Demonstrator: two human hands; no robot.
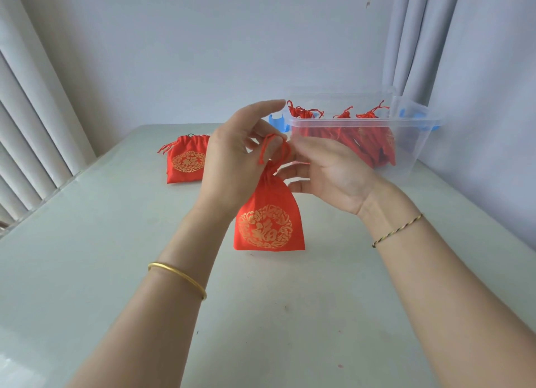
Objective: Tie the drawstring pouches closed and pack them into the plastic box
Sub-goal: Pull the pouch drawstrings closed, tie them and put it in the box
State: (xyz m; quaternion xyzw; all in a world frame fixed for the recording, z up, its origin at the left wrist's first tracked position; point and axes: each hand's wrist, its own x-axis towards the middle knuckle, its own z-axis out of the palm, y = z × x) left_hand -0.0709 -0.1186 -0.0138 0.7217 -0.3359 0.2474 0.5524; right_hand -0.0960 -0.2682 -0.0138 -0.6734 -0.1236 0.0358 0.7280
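My left hand [229, 167] and right hand [333, 176] each pinch the drawstring [265, 148] atop the red pouch [269, 219], spare fingers spread

Soft, even daylight fills the room, brightest off the blinds [32, 144] at nine o'clock. The table [87, 271] shows a pale sheen at seven o'clock and only faint shadows. The clear box [412, 144] looks hazy. Blinds and curtain [420, 39] bow at the edges.
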